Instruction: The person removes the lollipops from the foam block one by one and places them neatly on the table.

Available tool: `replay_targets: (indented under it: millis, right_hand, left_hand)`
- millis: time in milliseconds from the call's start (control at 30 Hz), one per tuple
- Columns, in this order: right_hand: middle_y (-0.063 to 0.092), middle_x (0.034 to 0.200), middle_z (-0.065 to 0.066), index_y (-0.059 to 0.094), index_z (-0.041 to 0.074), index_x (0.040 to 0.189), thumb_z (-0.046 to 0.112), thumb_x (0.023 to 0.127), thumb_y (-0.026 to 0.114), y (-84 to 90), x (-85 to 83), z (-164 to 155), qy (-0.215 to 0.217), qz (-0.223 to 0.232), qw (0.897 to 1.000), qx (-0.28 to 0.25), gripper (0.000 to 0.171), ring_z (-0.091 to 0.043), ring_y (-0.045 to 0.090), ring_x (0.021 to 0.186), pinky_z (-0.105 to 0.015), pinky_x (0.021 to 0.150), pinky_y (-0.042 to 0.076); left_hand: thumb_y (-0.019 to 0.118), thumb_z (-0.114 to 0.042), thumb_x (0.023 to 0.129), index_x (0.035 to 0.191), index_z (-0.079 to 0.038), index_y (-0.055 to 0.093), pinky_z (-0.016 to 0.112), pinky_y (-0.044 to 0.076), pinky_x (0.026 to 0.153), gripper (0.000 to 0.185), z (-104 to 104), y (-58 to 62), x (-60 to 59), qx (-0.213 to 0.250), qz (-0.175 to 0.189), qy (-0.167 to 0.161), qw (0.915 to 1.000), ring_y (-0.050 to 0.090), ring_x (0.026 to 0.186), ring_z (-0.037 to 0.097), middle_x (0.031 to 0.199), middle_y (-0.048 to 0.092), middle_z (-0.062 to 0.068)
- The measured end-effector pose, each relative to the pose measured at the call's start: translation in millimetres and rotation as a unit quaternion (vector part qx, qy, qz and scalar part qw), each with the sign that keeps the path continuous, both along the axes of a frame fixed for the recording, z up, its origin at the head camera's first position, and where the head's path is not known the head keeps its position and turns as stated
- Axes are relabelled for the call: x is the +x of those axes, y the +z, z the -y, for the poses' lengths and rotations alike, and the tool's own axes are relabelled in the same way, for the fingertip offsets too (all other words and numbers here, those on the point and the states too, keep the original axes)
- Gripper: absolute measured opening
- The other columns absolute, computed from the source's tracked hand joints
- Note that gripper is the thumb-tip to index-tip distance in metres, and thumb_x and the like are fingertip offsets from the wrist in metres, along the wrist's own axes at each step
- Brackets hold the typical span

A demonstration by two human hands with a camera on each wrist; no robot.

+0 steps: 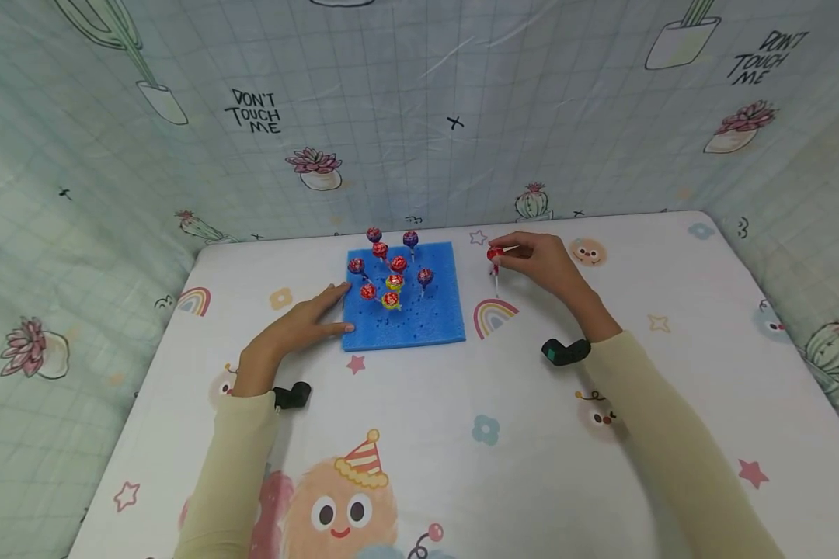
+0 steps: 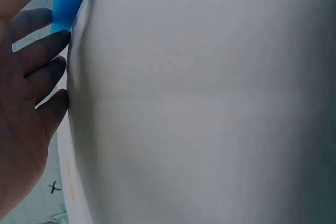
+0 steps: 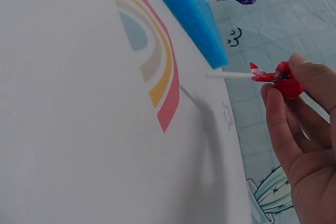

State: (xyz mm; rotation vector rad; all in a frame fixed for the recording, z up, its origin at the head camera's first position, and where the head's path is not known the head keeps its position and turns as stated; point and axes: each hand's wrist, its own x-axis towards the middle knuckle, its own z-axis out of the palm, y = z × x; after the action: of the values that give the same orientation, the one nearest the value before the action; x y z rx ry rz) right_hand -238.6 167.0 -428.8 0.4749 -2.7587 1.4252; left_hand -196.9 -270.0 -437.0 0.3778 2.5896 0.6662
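Red crinkled wrapper covers the round head of a lollipop (image 1: 494,255), which the right hand (image 1: 541,260) pinches between thumb and fingers (image 3: 278,114), the fingers curled close around the sweet. Its thin white stick points down toward the bench, and the lollipop is held just beside the right edge of a blue foam block (image 1: 419,314), above a printed rainbow (image 1: 494,315) with curved bands of pink, yellow and grey-blue. In the right wrist view the stick stands out straight from the wrapped head, and the foam's edge looks thick and soft.

The foam block is a flat square slab, its top dotted with small holes. Eight more lollipops (image 1: 391,272) stand upright in it toward the far side, their stick ends pushed into the foam; most have shiny red or purple wrappers, and two show yellow.

The left hand (image 1: 301,326) lies flat on the bench with its fingers (image 2: 37,51) straight and slightly spread, the fingertips touching the near left corner of the foam; it grips nothing.

Both arms wear pale cream sleeves (image 1: 671,435), and a small black device is strapped at each wrist. The bench (image 1: 531,481) is covered in smooth white cloth printed with cartoon shapes: stars, flowers, round faces and a fuzzy orange creature in a striped party hat (image 1: 346,497). Behind and at both sides hangs a pale green checked cloth wall (image 1: 419,116) printed with potted cacti and the words "DON'T TOUCH ME".
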Motion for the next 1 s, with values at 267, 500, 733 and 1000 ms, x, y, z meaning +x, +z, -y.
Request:
replay_targets:
  millis: [267,500,733,1000]
  right_hand:
    - [0.073,0.119,-0.011,0.072,0.011,0.126,0.018,0.093,0.076,-1.6,-7.5,-1.0,0.014,0.022,0.999,0.024,0.033,-0.026,0.071,0.105,-0.018,0.074,0.053]
    - [0.076,0.113,-0.009,0.074,0.011,0.124,0.020,0.093,0.077,-7.5,-17.0,0.7,0.030,0.007,0.998,0.057,0.033,-0.027,0.071,0.106,-0.039,0.088,0.057]
    - [0.075,0.115,-0.011,0.074,0.009,0.125,0.020,0.093,0.077,-15.7,-26.7,0.2,0.043,0.000,0.996,0.077,0.034,-0.027,0.070,0.109,-0.046,0.094,0.055]
    - [0.073,0.120,-0.011,0.073,0.010,0.126,0.016,0.092,0.077,-26.2,-35.1,1.0,0.043,0.011,0.996,0.072,0.034,-0.026,0.068,0.112,-0.044,0.096,0.055]
  left_hand:
    - [0.068,-0.048,0.095,0.165,-0.020,0.018,0.057,0.020,0.123,0.090,1.5,-3.0,-0.3,0.021,-0.009,-0.005,0.9997,0.016,0.156,0.037,0.170,0.017,0.011]
    - [0.069,-0.044,0.095,0.164,-0.018,0.021,0.058,0.022,0.122,0.088,-0.4,-0.2,-2.2,0.002,-0.012,-0.007,0.9999,0.019,0.154,0.040,0.168,0.020,0.015]
    - [0.071,-0.044,0.095,0.164,-0.016,0.022,0.059,0.023,0.121,0.088,-1.9,1.3,-4.2,-0.011,-0.014,-0.014,0.9997,0.021,0.153,0.041,0.167,0.022,0.017]
    - [0.071,-0.044,0.095,0.163,-0.017,0.023,0.058,0.023,0.122,0.088,-0.6,-1.5,-5.3,-0.007,-0.021,-0.014,0.9997,0.019,0.154,0.039,0.168,0.023,0.015]
